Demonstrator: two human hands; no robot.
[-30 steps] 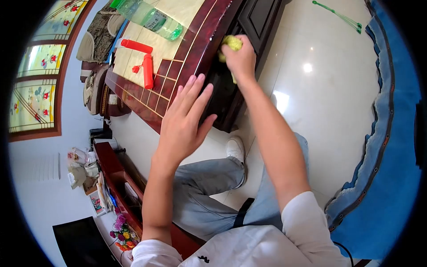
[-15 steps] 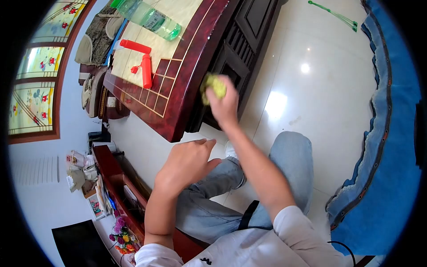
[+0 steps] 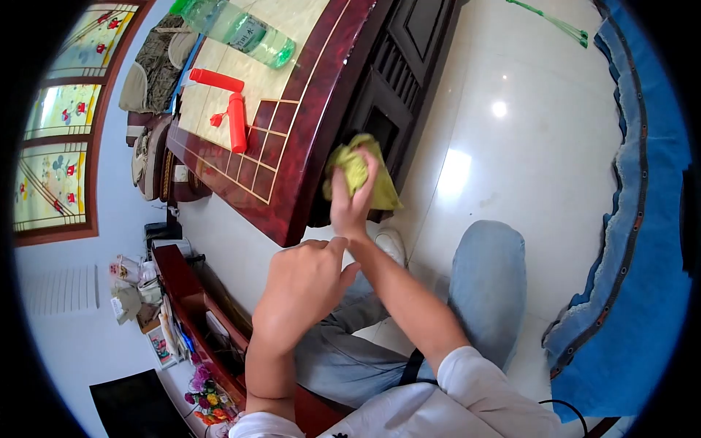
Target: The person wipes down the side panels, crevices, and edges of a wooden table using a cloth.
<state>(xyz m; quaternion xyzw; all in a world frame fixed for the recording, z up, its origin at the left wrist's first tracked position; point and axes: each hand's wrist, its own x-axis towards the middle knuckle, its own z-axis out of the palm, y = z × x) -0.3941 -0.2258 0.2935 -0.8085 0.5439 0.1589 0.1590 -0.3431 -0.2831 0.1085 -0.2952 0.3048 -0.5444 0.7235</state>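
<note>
My right hand (image 3: 353, 197) is closed around a crumpled yellow-green cloth (image 3: 355, 172). It presses the cloth against the dark carved side of a low table (image 3: 307, 164), just under the top's edge; part of the cloth hangs loose toward the floor. My left hand (image 3: 303, 281) holds nothing that shows, hovering in front of the table corner with thumb and index finger apart; its other fingers are mostly hidden. On the tabletop lie two red tube-shaped things (image 3: 237, 123) and a clear green-tinted bottle (image 3: 241, 33) on its side.
Glossy pale floor tiles (image 3: 475, 139) run to the right, with a green stick-like item (image 3: 555, 25) at the top. A blue cover with a frayed denim edge (image 3: 621, 197) lies far right. A reddish-brown cabinet (image 3: 186, 292) with flowers (image 3: 204, 394) stands lower left.
My right hand has moved down and slightly left along the table side, and the cloth has spread out more. My left hand stays nearly in place.
</note>
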